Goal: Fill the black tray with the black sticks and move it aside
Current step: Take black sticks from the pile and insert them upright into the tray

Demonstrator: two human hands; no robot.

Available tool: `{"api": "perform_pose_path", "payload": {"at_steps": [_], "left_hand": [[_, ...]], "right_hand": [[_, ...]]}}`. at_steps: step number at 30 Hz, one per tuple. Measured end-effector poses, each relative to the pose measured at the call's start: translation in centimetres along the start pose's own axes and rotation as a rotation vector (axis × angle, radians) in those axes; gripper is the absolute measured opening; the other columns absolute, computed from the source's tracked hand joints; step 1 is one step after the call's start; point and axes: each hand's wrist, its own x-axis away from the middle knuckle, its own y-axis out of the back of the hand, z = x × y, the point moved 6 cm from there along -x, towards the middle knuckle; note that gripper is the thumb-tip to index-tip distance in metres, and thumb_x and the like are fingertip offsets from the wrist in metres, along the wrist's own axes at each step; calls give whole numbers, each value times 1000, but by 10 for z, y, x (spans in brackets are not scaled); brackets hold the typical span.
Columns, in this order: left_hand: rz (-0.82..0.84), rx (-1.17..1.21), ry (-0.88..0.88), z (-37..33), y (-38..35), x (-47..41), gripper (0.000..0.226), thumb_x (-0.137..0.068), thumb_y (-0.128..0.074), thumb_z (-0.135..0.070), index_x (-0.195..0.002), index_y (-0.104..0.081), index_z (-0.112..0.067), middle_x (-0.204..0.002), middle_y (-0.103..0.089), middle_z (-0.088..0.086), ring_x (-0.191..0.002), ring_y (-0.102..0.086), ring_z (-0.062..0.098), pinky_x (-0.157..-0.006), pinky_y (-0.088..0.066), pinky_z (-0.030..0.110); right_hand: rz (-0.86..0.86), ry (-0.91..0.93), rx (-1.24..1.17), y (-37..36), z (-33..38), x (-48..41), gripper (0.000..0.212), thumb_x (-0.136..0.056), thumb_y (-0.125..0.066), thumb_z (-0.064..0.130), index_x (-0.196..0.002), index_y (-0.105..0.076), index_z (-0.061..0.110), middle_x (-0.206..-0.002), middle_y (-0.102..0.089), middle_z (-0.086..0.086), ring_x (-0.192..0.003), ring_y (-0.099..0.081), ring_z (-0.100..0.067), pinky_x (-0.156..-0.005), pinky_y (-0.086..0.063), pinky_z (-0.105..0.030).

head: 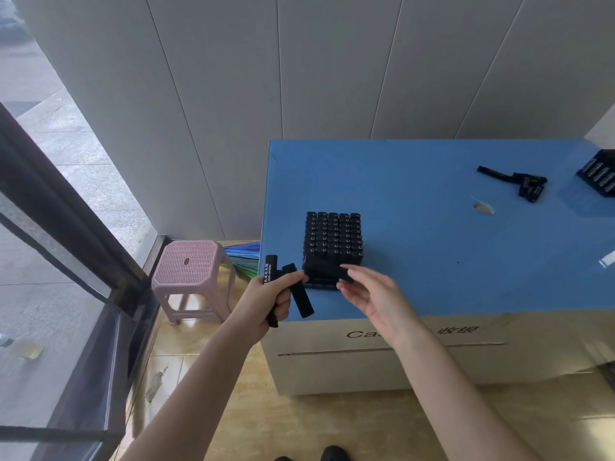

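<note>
A black tray [320, 283] stands near the front left corner of the blue counter top [432, 227], packed with several upright black sticks [333, 237]. My left hand [273, 296] grips two black sticks [298, 294] just left of the tray, at the counter's edge. One of them bears white lettering. My right hand [369, 291] pinches another black stick [332, 270] that lies level across the tray's front side. A few loose black sticks [522, 183] lie at the far right of the counter.
A second black tray [600, 173] with sticks sits at the counter's right edge. A small pale scrap [483, 207] lies on the blue top. A pink plastic stool [191, 274] stands on the floor to the left, by a glass door [66, 227].
</note>
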Motion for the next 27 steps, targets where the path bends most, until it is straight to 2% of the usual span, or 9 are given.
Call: {"api": "perform_pose_path", "payload": {"at_steps": [6, 7, 9, 10, 12, 16, 21, 24, 27], "left_hand": [[58, -27, -116, -6, -9, 3, 36, -86, -62, -14, -105, -56, 17, -41, -37, -4, -33, -33, 9, -37, -32, 18], [57, -39, -128, -7, -9, 4, 34, -86, -63, -15, -99, -57, 16, -41, -37, -3, -34, -33, 10, -37, -32, 18], [46, -60, -148, -7, -8, 6, 26, -83, -65, -18, -72, -58, 5, -41, -38, -2, -34, -33, 11, -38, -32, 19], [39, -63, -155, -6, -8, 6, 29, -83, -65, -17, -60, -55, -3, -42, -38, -1, -34, -33, 11, -38, -31, 20], [33, -77, -173, -6, -8, 7, 38, -86, -62, -14, -50, -50, -14, -42, -37, 0, -35, -32, 12, -38, -31, 20], [38, -180, -238, -11, -11, 12, 37, -87, -62, -15, -52, -52, -15, -45, -37, 2, -39, -32, 14, -43, -31, 24], [-16, -311, -292, -18, -13, 12, 33, -87, -64, -16, -57, -50, -10, -42, -38, -1, -37, -31, 11, -41, -29, 22], [-44, -372, -313, -17, -11, 11, 29, -86, -65, -17, -63, -54, -5, -44, -41, 1, -37, -33, 11, -41, -29, 23], [-36, -441, -350, -16, -16, 12, 26, -87, -64, -16, -63, -58, -9, -42, -44, -6, -39, -33, 9, -43, -29, 22]], "right_hand": [[108, -254, -209, -13, -28, 13, 21, -93, -51, 9, -111, -61, 4, -73, -59, -8, -65, -57, -14, -55, -52, -19], [133, -278, -212, -15, -29, 14, 22, -93, -50, 11, -112, -60, 4, -71, -58, -7, -63, -55, -13, -54, -50, -19], [176, -310, -192, -19, -31, 15, 23, -94, -49, 13, -112, -60, 3, -69, -56, -6, -61, -51, -12, -53, -47, -19], [193, -318, -175, -22, -32, 15, 24, -94, -49, 14, -111, -60, 2, -69, -55, -6, -61, -50, -12, -53, -47, -19], [218, -318, -132, -26, -35, 16, 24, -95, -47, 14, -109, -60, 0, -69, -54, -6, -61, -50, -12, -53, -46, -19], [224, -240, 49, -29, -34, 16, 25, -98, -41, 14, -114, -56, 1, -72, -55, -7, -63, -51, -14, -54, -46, -22], [210, -124, 418, -35, -32, 18, 22, -100, -36, 23, -105, -53, 10, -77, -59, -5, -67, -54, -14, -62, -46, -23], [95, 87, 714, -33, -21, 12, 31, -101, -30, 28, -99, -55, 10, -84, -59, -1, -75, -56, -10, -74, -46, -27], [-5, 290, 671, -32, -4, 10, 35, -100, -33, 31, -93, -60, 9, -73, -56, 6, -65, -49, -2, -67, -40, -15]]}}
